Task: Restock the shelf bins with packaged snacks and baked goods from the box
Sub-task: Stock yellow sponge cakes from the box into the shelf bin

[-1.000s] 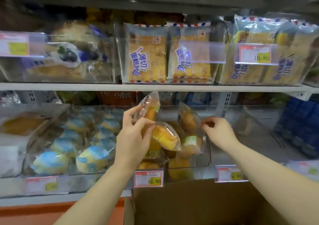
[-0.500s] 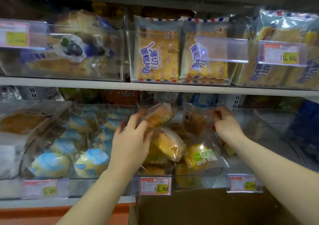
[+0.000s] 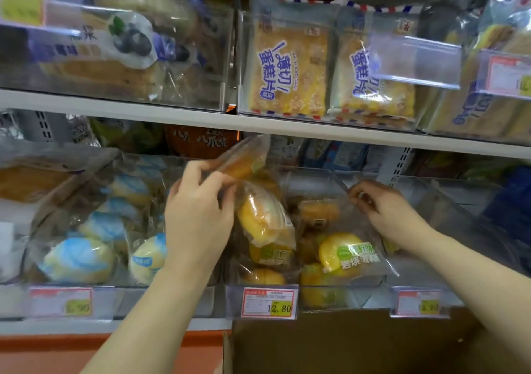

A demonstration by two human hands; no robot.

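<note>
Centrally, a clear plastic bin (image 3: 365, 294) with a red-and-white price tag (image 3: 268, 302) on its front holds yellow cakes in clear wrappers, one with a green label (image 3: 347, 253) lying foremost. Left of this bin sit blue-and-white wrapped round buns (image 3: 77, 258). Above it runs the white shelf board (image 3: 287, 128) carrying flat sliced-cake packets (image 3: 287, 69). Below it is the brown cardboard box (image 3: 344, 345).

The left hand (image 3: 198, 215) reaches up over the bin's left side. Its thumb and fingers pinch a tilted, blurred golden cake packet (image 3: 244, 159) just under the shelf board. The right hand (image 3: 385, 210), fingers curled, pinches the clear wrapper of a brown cake packet (image 3: 319, 210) by the bin's right wall.
</note>
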